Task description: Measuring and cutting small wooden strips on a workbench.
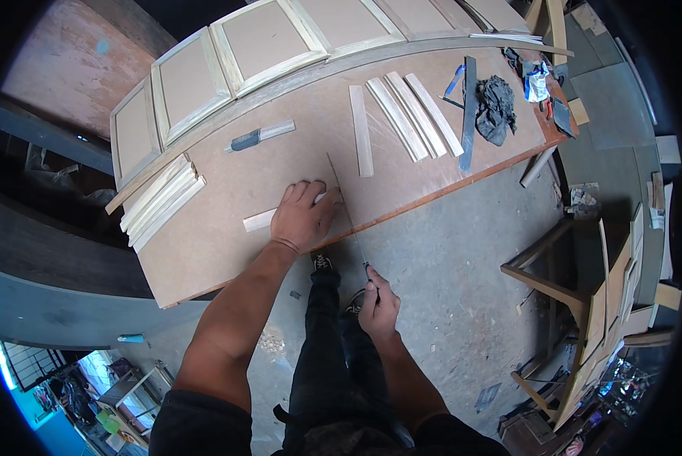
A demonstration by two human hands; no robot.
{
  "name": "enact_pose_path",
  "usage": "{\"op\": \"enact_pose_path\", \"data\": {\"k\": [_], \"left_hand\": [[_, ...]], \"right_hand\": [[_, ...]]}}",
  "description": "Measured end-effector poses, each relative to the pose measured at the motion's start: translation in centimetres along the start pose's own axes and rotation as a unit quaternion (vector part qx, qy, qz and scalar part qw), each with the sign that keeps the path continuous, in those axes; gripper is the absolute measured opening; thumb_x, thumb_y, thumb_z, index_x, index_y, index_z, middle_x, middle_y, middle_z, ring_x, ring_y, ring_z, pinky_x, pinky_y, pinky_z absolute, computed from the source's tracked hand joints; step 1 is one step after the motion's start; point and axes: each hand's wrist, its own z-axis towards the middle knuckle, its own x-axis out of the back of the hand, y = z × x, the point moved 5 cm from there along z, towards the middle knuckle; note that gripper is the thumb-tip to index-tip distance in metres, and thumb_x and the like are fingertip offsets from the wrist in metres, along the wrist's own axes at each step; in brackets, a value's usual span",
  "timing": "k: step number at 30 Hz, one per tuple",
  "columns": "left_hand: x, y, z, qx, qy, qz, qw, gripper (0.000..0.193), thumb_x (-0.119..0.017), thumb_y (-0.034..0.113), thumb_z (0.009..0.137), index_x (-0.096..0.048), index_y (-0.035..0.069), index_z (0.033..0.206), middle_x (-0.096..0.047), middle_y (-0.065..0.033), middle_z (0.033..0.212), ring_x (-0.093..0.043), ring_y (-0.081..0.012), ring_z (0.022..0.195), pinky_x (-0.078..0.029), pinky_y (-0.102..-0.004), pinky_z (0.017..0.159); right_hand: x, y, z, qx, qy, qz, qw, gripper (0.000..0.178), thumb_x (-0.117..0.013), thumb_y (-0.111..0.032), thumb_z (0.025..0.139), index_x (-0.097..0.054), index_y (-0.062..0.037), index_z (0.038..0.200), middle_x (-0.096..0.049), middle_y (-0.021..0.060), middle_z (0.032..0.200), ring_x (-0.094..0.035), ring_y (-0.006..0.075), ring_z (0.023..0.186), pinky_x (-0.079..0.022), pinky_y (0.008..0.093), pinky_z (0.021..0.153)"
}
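Note:
My left hand [303, 216] lies flat, pressing a pale wooden strip [259, 221] onto the brown workbench [227, 251] near its front edge. My right hand [377, 304] is below the bench edge, closed around the handle of a thin hand saw [346, 209]. The saw's narrow blade runs up across the bench edge, right beside my left fingers, where the strip's right end lies. My legs and shoes show under the bench edge.
More pale strips [409, 115] lie at the bench's middle right, a stack [162, 199] at its left. Panelled frames [269, 45] line the far edge. A scraper-like tool [259, 137], a long dark bar [468, 110] and a dark rag [496, 106] rest on top. Wooden frames [584, 304] stand on the floor right.

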Motion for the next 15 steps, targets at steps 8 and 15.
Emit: {"op": "enact_pose_path", "data": {"k": [8, 15], "left_hand": [[0.1, -0.1, 0.1, -0.007, 0.022, -0.002, 1.000, 0.032, -0.074, 0.015, 0.084, -0.070, 0.012, 0.116, -0.060, -0.0083, 0.107, -0.058, -0.0311, 0.102, -0.048, -0.0433, 0.093], [0.1, -0.3, -0.2, -0.008, 0.019, -0.026, 0.999, 0.030, -0.075, 0.012, 0.083, -0.071, 0.012, 0.113, -0.060, -0.0081, 0.105, -0.059, -0.0299, 0.099, -0.049, -0.0425, 0.091]], "right_hand": [[-0.2, -0.3, 0.3, -0.008, -0.011, -0.010, 1.000, 0.031, -0.052, -0.007, 0.104, -0.063, 0.0084, 0.129, -0.072, 0.0301, 0.111, -0.076, 0.0352, 0.089, -0.058, 0.0373, 0.079], [-0.4, -0.9, -0.4, -0.004, 0.005, -0.006, 1.000, 0.031, -0.052, -0.007, 0.104, -0.063, 0.0092, 0.129, -0.071, 0.0315, 0.114, -0.075, 0.0404, 0.101, -0.058, 0.0388, 0.085]]}}
